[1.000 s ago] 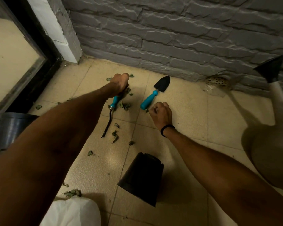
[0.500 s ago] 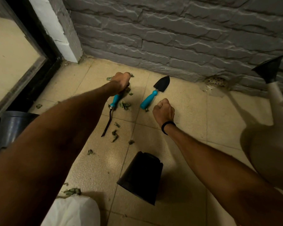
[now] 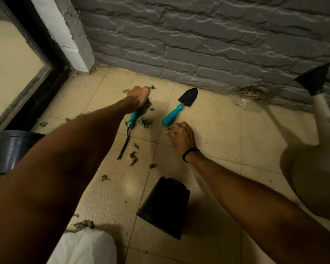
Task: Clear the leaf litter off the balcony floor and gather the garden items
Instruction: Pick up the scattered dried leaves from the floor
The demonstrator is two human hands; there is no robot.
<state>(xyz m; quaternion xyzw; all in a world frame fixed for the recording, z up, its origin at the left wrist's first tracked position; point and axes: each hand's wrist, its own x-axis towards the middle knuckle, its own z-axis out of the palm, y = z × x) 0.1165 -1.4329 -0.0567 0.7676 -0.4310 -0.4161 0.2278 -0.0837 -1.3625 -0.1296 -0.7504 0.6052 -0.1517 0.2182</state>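
Note:
A teal-handled hand rake [image 3: 132,119] lies on the tiled floor with its dark tines toward me. My left hand [image 3: 139,96] is curled in a fist round the far end of its handle, among dry leaves [image 3: 145,121]. A teal-handled trowel [image 3: 172,116] with a black blade lies to the right, pointing at the wall. My right hand [image 3: 181,136] is down at the trowel handle's near end, its fingertips pinching a small leaf [image 3: 171,127]. More leaf scraps [image 3: 133,157] are scattered near the tines.
A black pot [image 3: 164,206] lies tipped between my arms. A beige watering can [image 3: 316,178] with a black rose stands at the right. A dark pot [image 3: 13,149] sits by the door frame at the left, a white bag [image 3: 84,246] at the bottom. A floor drain [image 3: 252,93] meets the grey stone wall.
My right hand rose as a fist, then came back down to the leaf by the trowel handle. My left hand and the rake have stayed in place.

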